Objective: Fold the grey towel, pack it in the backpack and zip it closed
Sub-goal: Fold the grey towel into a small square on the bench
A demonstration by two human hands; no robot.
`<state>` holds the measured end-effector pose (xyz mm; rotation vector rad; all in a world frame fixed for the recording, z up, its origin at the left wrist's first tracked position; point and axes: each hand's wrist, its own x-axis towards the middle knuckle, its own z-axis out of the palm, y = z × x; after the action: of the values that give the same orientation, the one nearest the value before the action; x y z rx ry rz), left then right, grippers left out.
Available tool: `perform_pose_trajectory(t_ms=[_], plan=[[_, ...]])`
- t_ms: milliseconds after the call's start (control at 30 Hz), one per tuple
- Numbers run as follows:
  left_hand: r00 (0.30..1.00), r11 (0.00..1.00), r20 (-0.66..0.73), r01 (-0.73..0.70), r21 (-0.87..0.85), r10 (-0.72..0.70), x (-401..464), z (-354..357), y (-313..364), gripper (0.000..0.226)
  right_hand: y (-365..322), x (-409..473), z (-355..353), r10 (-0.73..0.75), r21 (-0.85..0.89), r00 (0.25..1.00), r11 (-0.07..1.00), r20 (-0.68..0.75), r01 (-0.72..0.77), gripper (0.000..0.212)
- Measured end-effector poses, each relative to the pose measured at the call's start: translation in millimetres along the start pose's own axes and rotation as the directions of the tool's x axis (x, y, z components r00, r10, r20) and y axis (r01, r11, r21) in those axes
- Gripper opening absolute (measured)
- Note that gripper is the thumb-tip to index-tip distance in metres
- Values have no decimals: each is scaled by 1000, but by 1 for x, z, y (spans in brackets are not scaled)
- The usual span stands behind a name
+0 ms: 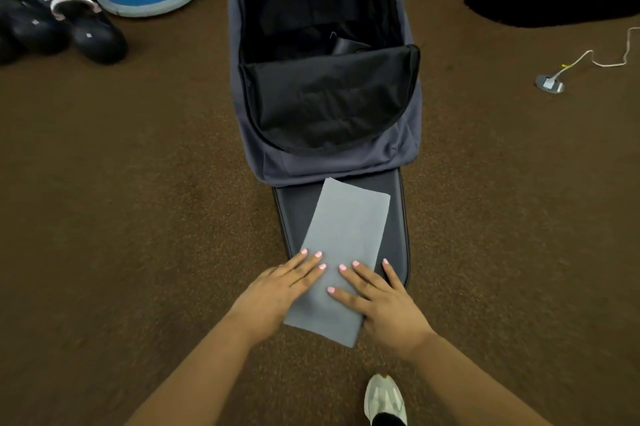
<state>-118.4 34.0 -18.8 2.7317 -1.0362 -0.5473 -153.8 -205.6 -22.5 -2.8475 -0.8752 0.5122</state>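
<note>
The brown carpeted floor (138, 217) carries an unzipped backpack (329, 155), its flap (298, 204) lying near. A folded grey towel (343, 245) rests partly on that flap. The left hand (277, 290) and right hand (388, 304) press it, fingers (308, 266) flat and spread, gripping nothing.

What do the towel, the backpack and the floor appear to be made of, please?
Towel: soft matte grey cloth, possibly microfibre; it lies flat with crisp folded edges. Backpack: woven grey-blue fabric, probably synthetic, creased and slumping, with a black lining showing a faint sheen. Floor: brown carpet with a speckled, nubby pile.
</note>
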Motion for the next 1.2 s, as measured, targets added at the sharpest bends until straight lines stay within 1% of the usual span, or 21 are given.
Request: perform_pose_trajectory(t_ms=[33, 67, 100, 133, 200, 267, 300, 367, 433, 533, 600, 667, 700, 767, 800, 867, 933, 1000, 1067, 1133, 1200], plan=[[1000, 999, -3, 1, -40, -1, -1, -3, 1, 114, -1, -2, -3, 37, 42, 999, 998, -24, -36, 76], [1000, 998, -5, 2, -67, -2, -2, -6, 1, 109, 0, -4, -3, 73, 84, 994, 994, -81, -66, 64], [1000, 996, 1, 8, -90, -8, -3, -11, 3, 105, 2, -5, -5, 103, 176, 990, 981, -94, -86, 59], [1000, 994, 13, 22, -109, -20, -3, -13, 4, 102, 3, -6, -7, 140, 298, 982, 950, -126, -97, 55], [999, 989, 20, 51, -136, -48, -2, -14, 3, 102, 4, -3, -14, 238, 505, 958, 854, -161, -128, 49], [997, 983, -32, 59, -173, -66, 1, -10, -2, 105, 4, 4, -24, 342, 619, 922, 769, -184, -162, 40], [995, 975, -55, 68, -211, -81, 4, -10, -3, 103, 4, 7, -29, 403, 666, 900, 719, -164, -200, 34], [988, 953, -74, 110, -284, -136, 10, -13, 0, 92, 8, 15, -36, 517, 748, 848, 609, -122, -263, 30], [974, 919, -88, 166, -357, -210, 17, -22, 9, 82, 10, 23, -41, 600, 813, 791, 515, -115, -272, 32], [951, 865, -56, 251, -434, -304, 28, -30, 19, 77, 16, 33, -48, 677, 856, 736, 379, 3, -352, 32], [928, 818, -6, 327, -474, -374, 33, -33, 24, 78, 20, 38, -51, 711, 857, 701, 324, 58, -400, 37], [903, 788, 28, 389, -478, -429, 39, -32, 28, 73, 24, 44, -54, 743, 833, 663, 306, 95, -461, 42], [894, 784, 16, 402, -474, -449, 41, -32, 30, 64, 26, 46, -55, 749, 817, 653, 305, 112, -490, 43], [869, 765, -32, 416, -491, -494, 46, -31, 32, 39, 30, 52, -56, 748, 788, 646, 306, 148, -535, 42], [854, 744, -47, 424, -516, -519, 49, -31, 32, 31, 31, 55, -58, 750, 777, 641, 303, 163, -552, 42], [827, 702, -59, 434, -564, -559, 53, -33, 33, 24, 34, 57, -58, 766, 768, 618, 285, 177, -573, 40], [819, 706, -89, 427, -565, -567, 57, -38, 33, 23, 35, 58, -58, 788, 780, 588, 250, 181, -574, 37], [813, 739, -137, 426, -522, -566, 60, -42, 34, 27, 34, 57, -59, 805, 787, 569, 239, 166, -568, 34], [800, 756, -169, 443, -482, -576, 64, -45, 35, 31, 32, 57, -60, 817, 792, 560, 247, 140, -559, 35], [787, 739, -163, 456, -496, -594, 68, -47, 36, 34, 31, 57, -60, 827, 791, 551, 259, 116, -555, 37], [789, 746, -172, 451, -490, -590, 73, -48, 37, 30, 32, 59, -60, 830, 785, 547, 267, 107, -559, 36]])
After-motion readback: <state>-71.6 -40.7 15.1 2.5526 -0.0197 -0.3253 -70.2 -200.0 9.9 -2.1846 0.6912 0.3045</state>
